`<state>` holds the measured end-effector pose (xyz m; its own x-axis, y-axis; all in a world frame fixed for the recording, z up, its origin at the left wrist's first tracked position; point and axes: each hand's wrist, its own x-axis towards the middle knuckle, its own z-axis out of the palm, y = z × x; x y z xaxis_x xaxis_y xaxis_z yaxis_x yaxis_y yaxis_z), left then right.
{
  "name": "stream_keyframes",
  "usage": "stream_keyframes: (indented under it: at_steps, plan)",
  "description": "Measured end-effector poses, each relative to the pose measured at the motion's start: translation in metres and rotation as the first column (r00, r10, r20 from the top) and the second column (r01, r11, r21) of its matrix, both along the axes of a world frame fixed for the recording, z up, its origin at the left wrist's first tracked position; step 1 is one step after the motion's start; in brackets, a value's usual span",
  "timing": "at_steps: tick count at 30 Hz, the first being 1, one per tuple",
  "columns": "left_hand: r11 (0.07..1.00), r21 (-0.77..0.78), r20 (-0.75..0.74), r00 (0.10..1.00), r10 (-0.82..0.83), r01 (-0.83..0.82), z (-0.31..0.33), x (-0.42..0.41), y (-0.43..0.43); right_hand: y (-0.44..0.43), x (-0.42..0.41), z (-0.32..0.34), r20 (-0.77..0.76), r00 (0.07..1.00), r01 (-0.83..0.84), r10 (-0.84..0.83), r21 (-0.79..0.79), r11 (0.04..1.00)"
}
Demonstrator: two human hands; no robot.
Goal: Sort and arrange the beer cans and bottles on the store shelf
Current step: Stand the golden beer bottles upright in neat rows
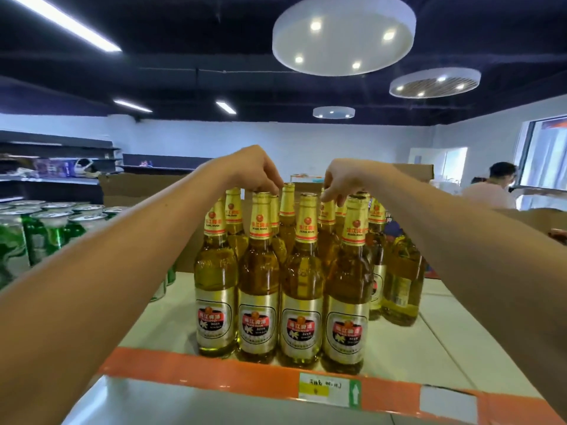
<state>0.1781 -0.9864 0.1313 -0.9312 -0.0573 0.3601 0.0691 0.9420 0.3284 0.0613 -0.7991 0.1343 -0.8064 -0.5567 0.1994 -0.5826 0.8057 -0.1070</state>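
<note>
Reaching over the front row with left hand [257,173] and right hand [340,179], both grips pinching rear caps of the bottles [282,271], mid-frame on shelf [429,342]. Likely holding from above to clear packed neighbours. Tight at orange edge strip [214,371]; room lower right, green cans [46,228] crowding left.

Bottles [260,271]: four across the front row, plus roughly eight more necks packed in behind, so about a dozen, can't nail it exactly. Green cans [46,228] on the left: at least eight tops showing, some cut off. Round ceiling lights [343,35]: three. Strip lights [66,23]: three. One person [494,188] in back. Two shelf tags [328,391].
</note>
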Motion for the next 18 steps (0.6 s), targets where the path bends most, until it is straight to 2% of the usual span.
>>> stream_keyframes:
  at_steps: [5, 18]
  plan:
    - [0.999, 0.045, -0.033, 0.999, 0.001, 0.000, -0.004, -0.004, -0.001, -0.009, 0.014, 0.012, 0.124, 0.991, -0.058, 0.058, -0.009, 0.998]
    - [0.998, 0.057, -0.049, 0.998, -0.027, 0.029, -0.005, -0.009, -0.009, -0.015, 0.044, 0.021, 0.119, 0.988, -0.112, 0.099, 0.107, 0.988]
